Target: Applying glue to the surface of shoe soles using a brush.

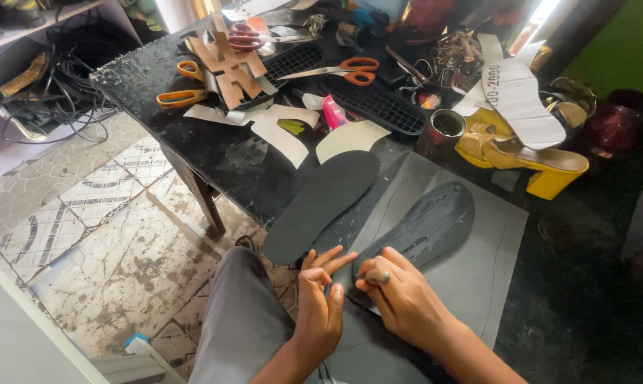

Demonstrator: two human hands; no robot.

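The right hand (400,299) is closed in a loose fist, fingers curled around a small object that cannot be made out, and it rests on the near end of a dark shoe sole (424,227) whose rough, scuffed side faces up. The left hand (321,302) stands on edge just beside it, fingers (328,259) spread and partly extended, holding nothing, the fingertips close to the heel end of the same sole. That sole lies on a grey sheet (478,263) spread across the person's lap and the near edge of the black worktable (215,153). A second sole (325,203), smooth and dark grey, lies to the left of the first, overhanging the table edge. Farther back on the table are white and cream paper patterns (282,131), orange-handled scissors (343,71), a second orange-handled pair (183,85), brown cardboard cut-outs (229,67), a black mesh tray (378,107) and a small open tin (446,126). To the right stands a yellow block-heeled sandal (528,160) with a white insole pattern (524,103) laid over it. The person's grey trouser leg (240,320) shows below the hands, over a stained tiled floor (115,235).
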